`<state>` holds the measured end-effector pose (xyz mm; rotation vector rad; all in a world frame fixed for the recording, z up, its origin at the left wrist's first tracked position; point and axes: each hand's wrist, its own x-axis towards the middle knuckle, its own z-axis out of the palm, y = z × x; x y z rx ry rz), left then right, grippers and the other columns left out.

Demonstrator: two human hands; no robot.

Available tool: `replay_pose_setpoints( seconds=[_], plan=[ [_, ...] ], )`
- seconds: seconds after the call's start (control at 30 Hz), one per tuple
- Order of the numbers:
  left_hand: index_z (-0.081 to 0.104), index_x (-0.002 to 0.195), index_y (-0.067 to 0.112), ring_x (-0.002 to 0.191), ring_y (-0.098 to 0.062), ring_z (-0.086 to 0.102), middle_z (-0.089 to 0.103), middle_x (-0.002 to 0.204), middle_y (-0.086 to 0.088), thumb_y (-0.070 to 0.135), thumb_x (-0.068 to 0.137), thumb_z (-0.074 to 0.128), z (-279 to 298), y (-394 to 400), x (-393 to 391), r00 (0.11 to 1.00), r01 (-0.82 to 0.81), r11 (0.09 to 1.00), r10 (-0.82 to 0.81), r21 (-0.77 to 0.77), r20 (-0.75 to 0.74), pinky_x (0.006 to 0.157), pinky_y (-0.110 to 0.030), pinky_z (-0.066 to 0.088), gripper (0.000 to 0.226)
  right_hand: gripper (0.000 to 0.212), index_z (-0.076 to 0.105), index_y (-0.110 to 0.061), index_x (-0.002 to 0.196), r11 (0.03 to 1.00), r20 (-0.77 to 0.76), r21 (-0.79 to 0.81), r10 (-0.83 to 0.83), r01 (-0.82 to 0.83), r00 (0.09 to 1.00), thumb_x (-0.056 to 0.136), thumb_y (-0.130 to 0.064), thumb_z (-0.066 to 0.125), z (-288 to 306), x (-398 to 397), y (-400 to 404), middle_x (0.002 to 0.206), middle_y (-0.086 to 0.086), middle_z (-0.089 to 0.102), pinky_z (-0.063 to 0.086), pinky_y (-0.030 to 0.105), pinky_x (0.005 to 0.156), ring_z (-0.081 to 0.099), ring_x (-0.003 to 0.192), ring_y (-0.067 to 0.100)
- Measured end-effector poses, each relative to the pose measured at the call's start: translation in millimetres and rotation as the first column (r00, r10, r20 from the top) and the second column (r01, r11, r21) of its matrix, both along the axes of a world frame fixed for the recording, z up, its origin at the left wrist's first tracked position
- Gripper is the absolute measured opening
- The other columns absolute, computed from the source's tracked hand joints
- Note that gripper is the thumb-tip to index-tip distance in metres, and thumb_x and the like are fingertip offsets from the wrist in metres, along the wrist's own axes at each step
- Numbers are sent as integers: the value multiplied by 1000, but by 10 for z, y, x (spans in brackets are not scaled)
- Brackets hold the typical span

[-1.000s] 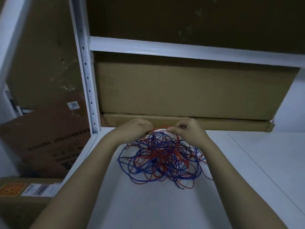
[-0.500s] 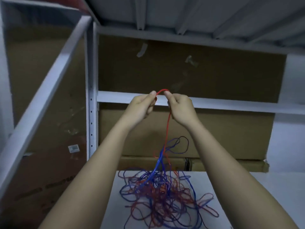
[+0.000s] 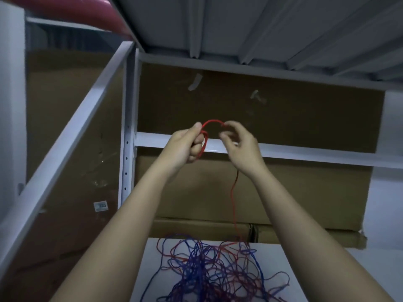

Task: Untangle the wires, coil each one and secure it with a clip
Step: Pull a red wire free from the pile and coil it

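Hands [image 3: 185, 147] pinching red wire [image 3: 212, 122], tangle [image 3: 209, 269] below

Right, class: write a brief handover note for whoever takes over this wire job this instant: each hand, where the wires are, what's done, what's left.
Left hand: raised, gripping a small started loop of the red wire.
Right hand: raised, pinching the same wire, which arcs between the hands.
From the right hand the red wire hangs down into the red and blue tangle on the white shelf.
Done: one red end lifted out, coiling barely begun.
Left: free it, finish the coil, clip it, repeat for the rest. No clip in view.
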<state>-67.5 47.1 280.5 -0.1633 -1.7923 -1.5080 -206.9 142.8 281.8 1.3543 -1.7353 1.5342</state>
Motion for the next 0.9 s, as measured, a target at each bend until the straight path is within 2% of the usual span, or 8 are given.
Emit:
replay_pose_setpoints(
  seconds=[0.13,0.23,0.37,0.47,0.57,0.7,0.8,0.9],
  plan=[
    [36,66,19,40,-7,14,22,45,8,36,104,30,-371,-36,19,985,171,969,-169,180,-27,44,-23,11,42,14,67,-14,105,993,52,109,29,-35,998,94,-17,59,-577,10,-179,88,-1,60,40,18,73,57,79,9],
    [42,68,18,37,-5,20,28,45,8,36,103,29,-650,-109,35,955,295,901,-286,319,-77,42,-20,16,42,13,67,-16,98,989,186,137,22,-48,982,97,-17,54,-962,61,-316,92,5,51,38,17,71,51,77,7],
    [43,75,14,38,-5,26,33,48,7,25,103,25,-1000,-177,18,946,320,837,-307,443,-104,45,-20,22,34,16,61,-12,98,949,420,181,165,-260,893,100,-16,46,-1424,252,-360,62,-1,49,36,18,47,41,44,1],
    [41,80,14,42,-6,27,36,51,7,17,102,22,-1247,-206,3,978,205,830,-196,518,-73,49,-22,24,29,27,64,-18,111,910,224,396,36,-125,974,101,-33,43,-1831,325,-316,64,-5,54,35,27,52,46,54,8],
    [42,84,13,44,-6,33,44,55,8,12,104,23,-1471,-271,6,998,-57,905,45,421,38,54,-22,27,28,27,60,-17,91,875,-99,484,23,28,995,101,-31,40,-2165,408,-216,68,-3,54,34,32,54,51,63,23],
    [43,89,14,54,-7,46,47,73,-1,13,106,24,-1690,-305,8,967,-244,943,218,228,135,62,-22,41,26,34,66,-11,112,882,-382,441,15,168,924,95,-28,42,-2344,541,-73,86,7,67,41,31,50,61,68,27],
    [39,90,18,60,-2,55,53,81,0,13,106,26,-1821,-294,13,926,-332,943,332,-34,180,71,-21,47,20,34,68,-11,106,884,-387,459,103,95,916,94,-27,41,-2369,637,-9,80,4,63,32,25,47,56,59,21],
    [41,93,12,63,-10,56,59,83,0,18,105,30,-1930,-276,40,890,-277,914,361,-296,280,72,-29,47,18,33,68,-13,92,903,-334,424,84,70,939,93,-29,40,-2313,637,47,80,0,57,32,25,48,49,59,15]
  ],
)
